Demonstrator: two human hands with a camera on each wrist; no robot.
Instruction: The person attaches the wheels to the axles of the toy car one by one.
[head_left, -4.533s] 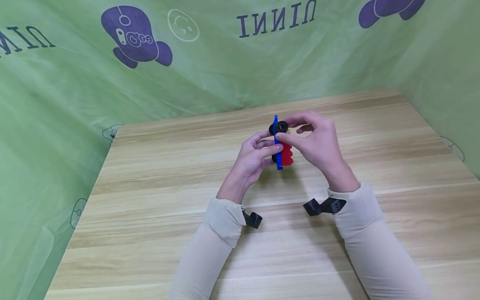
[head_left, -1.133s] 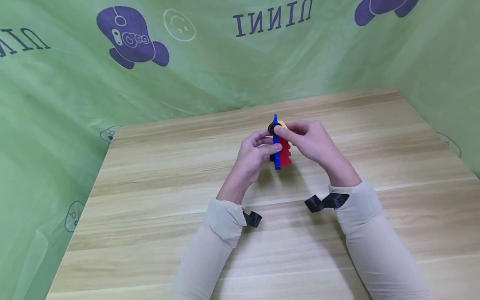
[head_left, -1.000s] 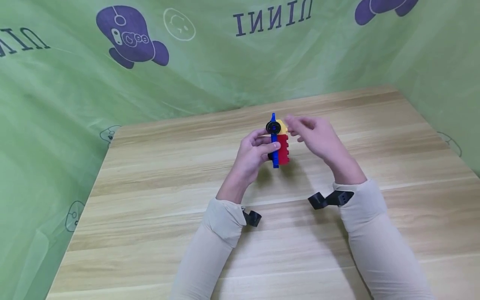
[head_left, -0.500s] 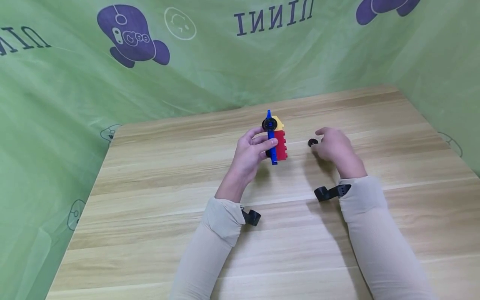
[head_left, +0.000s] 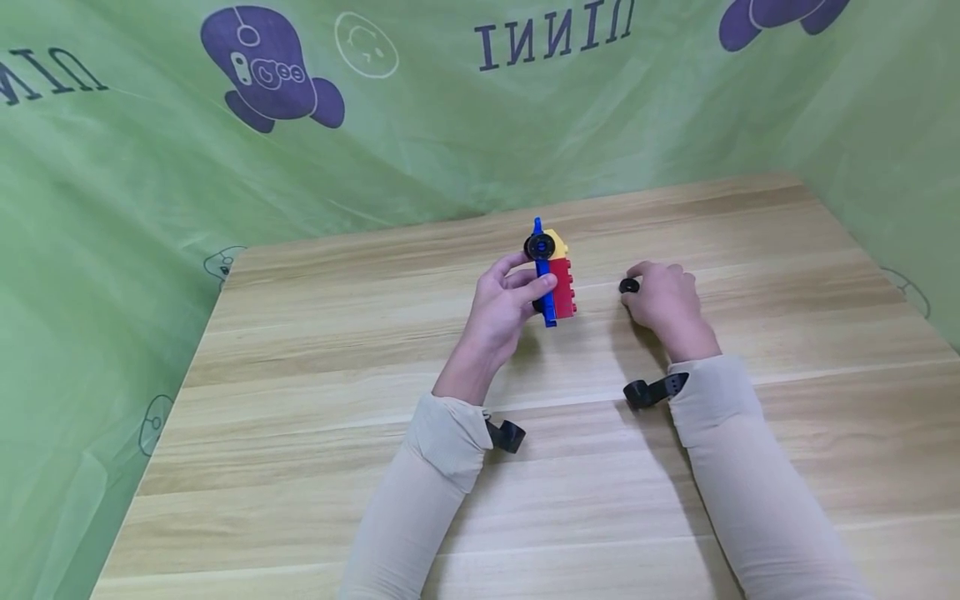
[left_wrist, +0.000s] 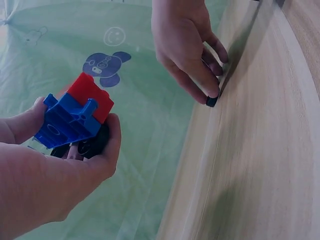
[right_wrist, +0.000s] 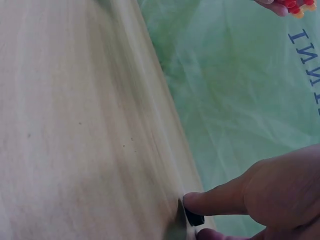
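Observation:
My left hand [head_left: 491, 315] grips a toy car built of bricks, raised above the table. Its blue base [head_left: 546, 304] runs upright along the fingers, while a red brick [head_left: 562, 287] and a yellow brick [head_left: 555, 242] face right, studs outward. A black wheel [head_left: 540, 247] sits on the near side of the base at the top end. Other wheels [left_wrist: 95, 142] show beneath the base in the left wrist view, partly covered by fingers. Off to the right, my right hand [head_left: 663, 298] pinches a loose black wheel [head_left: 628, 285] at the tabletop; its fingers hide part of it.
The wood-grain table [head_left: 315, 433] spreads around both hands. Behind it and along its sides hangs a green printed curtain [head_left: 450, 150]. A black wrist camera [head_left: 506, 436] juts from the left cuff, another camera [head_left: 641, 393] from the right.
Earlier my right hand pressed a wheel onto the car's upper end. It then let go, moved right to the loose wheel on the table and took hold of it. The car shifted slightly left.

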